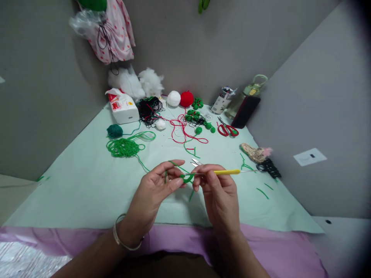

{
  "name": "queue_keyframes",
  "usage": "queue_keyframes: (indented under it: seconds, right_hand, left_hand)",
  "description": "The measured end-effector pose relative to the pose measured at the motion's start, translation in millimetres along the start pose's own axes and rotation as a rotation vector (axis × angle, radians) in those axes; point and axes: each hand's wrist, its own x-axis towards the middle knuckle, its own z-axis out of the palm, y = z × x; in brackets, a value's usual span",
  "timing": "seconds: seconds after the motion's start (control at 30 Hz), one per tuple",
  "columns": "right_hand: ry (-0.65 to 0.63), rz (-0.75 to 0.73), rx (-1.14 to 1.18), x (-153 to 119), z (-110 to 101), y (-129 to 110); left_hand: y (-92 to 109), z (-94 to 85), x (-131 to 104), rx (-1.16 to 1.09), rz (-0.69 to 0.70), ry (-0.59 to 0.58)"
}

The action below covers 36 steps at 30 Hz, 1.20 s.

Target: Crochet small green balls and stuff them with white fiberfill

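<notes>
My left hand [158, 183] pinches a small green crochet piece [188, 178] between thumb and fingers, above the front middle of the table. Green yarn runs over its raised index finger and back to a loose bundle of green yarn [123, 147] at the left. In my right hand [218, 189] is a crochet hook with a yellow handle [228, 172]. Its thin metal shaft reaches left to the green piece, where the hook's tip is too small to make out. Just behind my right fingers lie metal scissor-like blades [195, 162], partly hidden by the hand.
Behind are a tissue pack [123, 110], white stuffing [150, 82], white yarn [174, 99], red yarn [187, 99] and tangled red strands [181, 129]. Red-handled scissors [227, 129], a pen cup [222, 101], a bottle [239, 102] and a dark phone-like slab [246, 112] stand or lie right.
</notes>
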Motion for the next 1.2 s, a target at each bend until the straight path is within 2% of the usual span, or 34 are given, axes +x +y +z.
queue_keyframes:
  seconds: [0.2,0.4,0.67,0.73,0.83,0.97,1.2]
  right_hand:
    - [-0.062,-0.137,-0.145,-5,-3,1]
    - [-0.088,-0.362,-0.405,-9,0,-9]
    - [-0.215,-0.468,-0.581,-13,-6,-13]
    - [-0.250,-0.514,-0.660,-14,-7,-14]
    - [-0.286,-0.586,-0.768,-15,-7,-16]
    - [-0.275,-0.632,-0.861,-18,-3,-12]
    - [-0.197,-0.601,-0.688,-19,-2,1]
  left_hand:
    - [2,0.7,-1,0.005,-0.005,0.006]
    - [3,0.7,-1,0.118,0.054,0.048]
    - [5,5.4,-3,0.258,0.128,0.099]
    - [5,4.9,-4,0.332,0.165,0.115]
    - [5,3.6,-6,0.505,0.292,0.137]
    - [8,3.7,-7,0.665,0.408,0.114]
    - [9,6.3,-5,0.550,0.274,0.159]
